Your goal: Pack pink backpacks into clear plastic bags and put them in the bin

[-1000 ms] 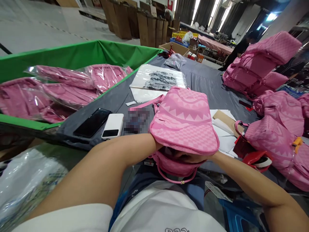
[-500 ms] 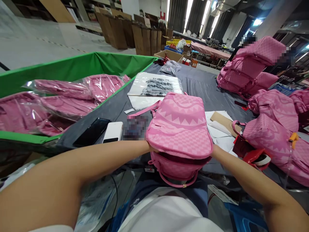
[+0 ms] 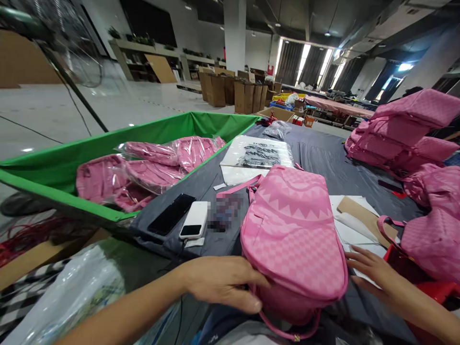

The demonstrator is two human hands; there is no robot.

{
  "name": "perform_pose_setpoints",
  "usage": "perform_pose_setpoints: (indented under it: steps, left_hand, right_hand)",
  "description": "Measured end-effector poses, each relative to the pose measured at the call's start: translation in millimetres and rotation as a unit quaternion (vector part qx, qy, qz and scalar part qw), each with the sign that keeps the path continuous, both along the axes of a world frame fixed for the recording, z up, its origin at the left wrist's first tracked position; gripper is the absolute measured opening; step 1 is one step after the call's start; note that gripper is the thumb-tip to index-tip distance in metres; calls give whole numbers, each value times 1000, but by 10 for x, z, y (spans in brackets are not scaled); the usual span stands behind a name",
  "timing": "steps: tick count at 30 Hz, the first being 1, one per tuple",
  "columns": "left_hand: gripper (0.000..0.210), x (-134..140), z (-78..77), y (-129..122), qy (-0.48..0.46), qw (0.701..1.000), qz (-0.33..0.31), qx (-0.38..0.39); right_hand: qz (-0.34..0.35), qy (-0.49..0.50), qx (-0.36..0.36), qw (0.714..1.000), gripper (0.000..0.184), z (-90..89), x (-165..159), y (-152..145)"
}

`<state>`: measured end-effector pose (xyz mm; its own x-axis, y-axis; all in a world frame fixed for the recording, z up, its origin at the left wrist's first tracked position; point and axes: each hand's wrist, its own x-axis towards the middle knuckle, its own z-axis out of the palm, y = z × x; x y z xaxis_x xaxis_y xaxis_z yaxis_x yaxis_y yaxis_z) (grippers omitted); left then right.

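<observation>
A pink checkered backpack (image 3: 294, 235) with a jagged-tooth print lies on the grey-covered table before me, its handle loop towards my body. My left hand (image 3: 230, 282) is at its near left side, thumb and fingers apart, the fingertips touching the edge. At the right side my right hand (image 3: 372, 268) has its fingers stretched out beside the bag, holding nothing. One pink strap (image 3: 239, 187) trails from the bag's left. White paper sheets (image 3: 350, 227) and a brown card (image 3: 359, 215) lie just right of the bag.
A green-walled bin (image 3: 118, 133) on the left holds several plastic-wrapped pink bags (image 3: 154, 175). A black phone (image 3: 171, 214) and a white power bank (image 3: 195, 220) lie on the table. Behind the backpack are printed plastic bags (image 3: 257, 155). More pink backpacks (image 3: 402, 129) are piled at right.
Both hands have come out from the backpack's opening to its outer sides. The bag's front now lies flatter over the opening. My view has turned left.
</observation>
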<state>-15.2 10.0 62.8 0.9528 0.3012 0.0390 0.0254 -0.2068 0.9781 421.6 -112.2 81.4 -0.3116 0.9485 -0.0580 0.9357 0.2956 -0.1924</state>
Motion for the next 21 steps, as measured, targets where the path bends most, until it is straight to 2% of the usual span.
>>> perform_pose_setpoints:
  steps: [1, 2, 3, 4, 5, 6, 7, 10, 12, 15, 18, 21]
  left_hand:
    - [45, -116, 2, 48, -3, 998, -48, -40]
    - [50, -202, -46, 121, -21, 995, -33, -88]
    - [54, -245, -141, 219, -53, 988, 54, -131]
    - [56, -236, -272, 337, -100, 961, 205, -154]
    - [56, -177, -424, 466, -112, 920, 341, -158]
    - [55, -72, -583, 596, -101, 883, 434, -147]
    - [58, 63, -732, 719, -106, 849, 494, -154]
    - [64, 500, -1046, 961, -118, 832, 516, -164]
    - [64, 691, -1152, 991, -126, 831, 515, -171]
    - [68, 772, -1251, 916, -135, 824, 519, -181]
    - [74, 757, -1326, 826, -145, 828, 509, -186]
    - [69, 776, -1359, 809, -143, 841, 493, -170]
  right_hand:
    - [-31, 13, 21, 999, 37, 8, 157, -4]
    - [-58, 27, 40, 997, 38, 16, 267, 19]
    - [-77, 40, 54, 995, 39, 25, 317, 75]
    - [-85, 49, 61, 993, 40, 35, 301, 162]
    - [-85, 55, 67, 993, 41, 45, 220, 277]
    - [-80, 61, 80, 992, 41, 54, 80, 412]
    - [-72, 68, 96, 990, 41, 59, -107, 557]
    - [-36, 94, 111, 989, 35, 54, -832, 968]
    - [4, 90, 67, 994, 31, 41, -1341, 1184]
    - [26, -12, -7, 1000, 29, 2, -1985, 1450]
    - [-1, -113, -39, 993, 29, -85, -2370, 1665]
    - [14, -154, -33, 987, 31, -169, -2470, 1798]
